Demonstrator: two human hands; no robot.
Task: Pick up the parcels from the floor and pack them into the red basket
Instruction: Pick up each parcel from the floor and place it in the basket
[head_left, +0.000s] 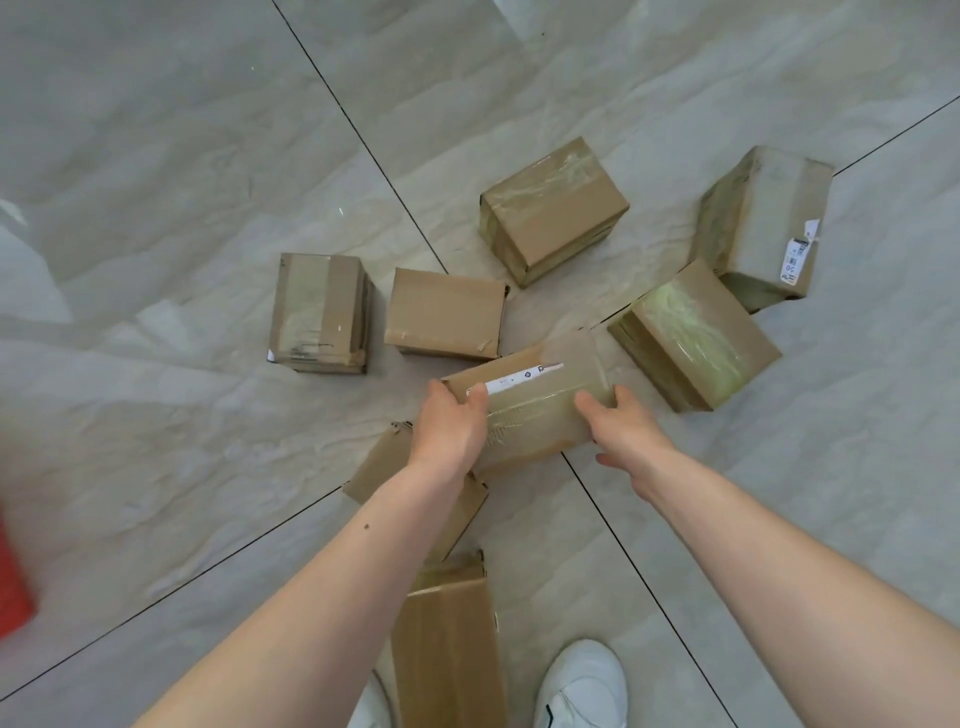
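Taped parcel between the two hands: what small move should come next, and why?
Probably lift it straight up off the floor. The left hand and the right hand already grip opposite ends of the taped parcel, so the hold looks set. It lies close among other parcels, and the red basket shows only at the left edge, so raising should come before carrying it left.

White labels on held parcel (524, 400) and far-right parcel (763, 223); print too small to read.
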